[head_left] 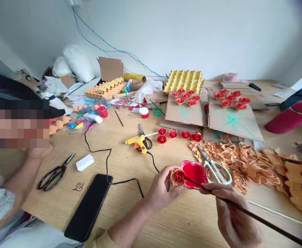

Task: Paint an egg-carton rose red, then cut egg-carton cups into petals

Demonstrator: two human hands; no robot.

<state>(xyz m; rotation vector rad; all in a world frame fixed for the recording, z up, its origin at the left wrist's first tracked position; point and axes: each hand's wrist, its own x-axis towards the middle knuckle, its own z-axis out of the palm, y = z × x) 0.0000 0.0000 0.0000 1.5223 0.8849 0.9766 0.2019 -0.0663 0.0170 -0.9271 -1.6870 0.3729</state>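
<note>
My left hand (163,189) holds a rose (178,177) made of egg-carton pulp between thumb and fingers; its centre is red and its outer petals are still bare orange-brown. A long dark paintbrush (254,215) is in my right hand (233,210), its tip touching the rose's centre. Just behind, a small scalloped dish (195,173) of red paint sits on the table. White-handled scissors (218,170) lie right of the dish, partly on orange carton scraps (228,155). Several finished red roses (185,134) stand in a row farther back.
A yellow glue gun (137,142) with a black cord lies mid-table. At left are a phone (89,206), black scissors (56,174) and a seated person's arm (24,175). Cardboard pieces (233,120) with red roses stand behind; a red bottle (290,117) lies right.
</note>
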